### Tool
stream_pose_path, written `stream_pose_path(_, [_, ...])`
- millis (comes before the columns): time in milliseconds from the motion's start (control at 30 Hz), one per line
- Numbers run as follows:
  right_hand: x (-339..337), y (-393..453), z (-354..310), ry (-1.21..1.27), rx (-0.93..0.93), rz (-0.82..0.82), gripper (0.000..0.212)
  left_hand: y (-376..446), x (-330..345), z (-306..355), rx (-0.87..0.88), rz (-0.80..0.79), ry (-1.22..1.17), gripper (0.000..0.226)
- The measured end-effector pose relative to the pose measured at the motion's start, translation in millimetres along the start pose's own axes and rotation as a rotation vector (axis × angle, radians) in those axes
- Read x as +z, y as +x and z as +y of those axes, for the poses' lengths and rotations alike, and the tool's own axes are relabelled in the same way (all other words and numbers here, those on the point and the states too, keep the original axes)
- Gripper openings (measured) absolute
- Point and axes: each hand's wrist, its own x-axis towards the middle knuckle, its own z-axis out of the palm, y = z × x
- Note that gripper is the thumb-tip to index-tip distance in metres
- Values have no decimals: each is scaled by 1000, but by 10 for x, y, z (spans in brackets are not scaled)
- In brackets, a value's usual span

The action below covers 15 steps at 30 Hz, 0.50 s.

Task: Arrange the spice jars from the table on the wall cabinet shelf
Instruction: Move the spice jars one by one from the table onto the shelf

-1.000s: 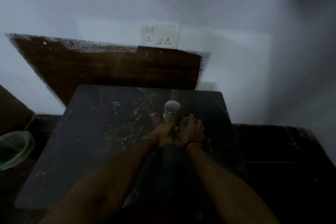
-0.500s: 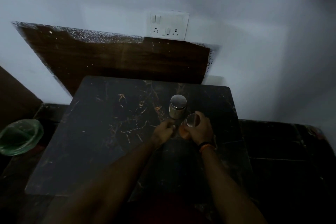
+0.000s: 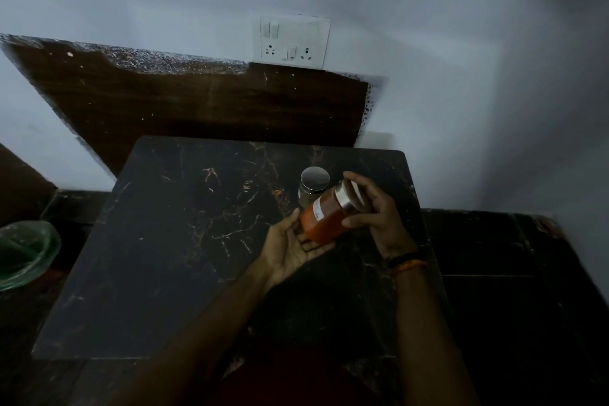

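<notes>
1. Far left of the hands: green bowl point(image 3: 28, 250), off the worktop point(image 3: 171, 257).
2. Left hand point(image 3: 290, 249): palm up, fingers relaxed, cradling the orange spice jar point(image 3: 326, 217).
3. Just beyond: second jar point(image 3: 313, 189), upright, silver-lidded.
4. Right hand point(image 3: 379, 211): gripping the tilted jar's lid end.

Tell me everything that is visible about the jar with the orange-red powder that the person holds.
The clear jar of orange-red powder has a shiny metal lid and a small pale label on its side. It is closed, nearly full, and tilted, lid pointing up and right, lifted above the dark marble-patterned table. The right hand grips its lid end; the open left hand supports its base from below. A second metal-lidded jar stands just behind it.
</notes>
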Motion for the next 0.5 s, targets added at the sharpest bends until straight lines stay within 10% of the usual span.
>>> stream_pose_path(500, [312,128,-459,285,-45,217,64,-329,633,34,329,-277,297,84])
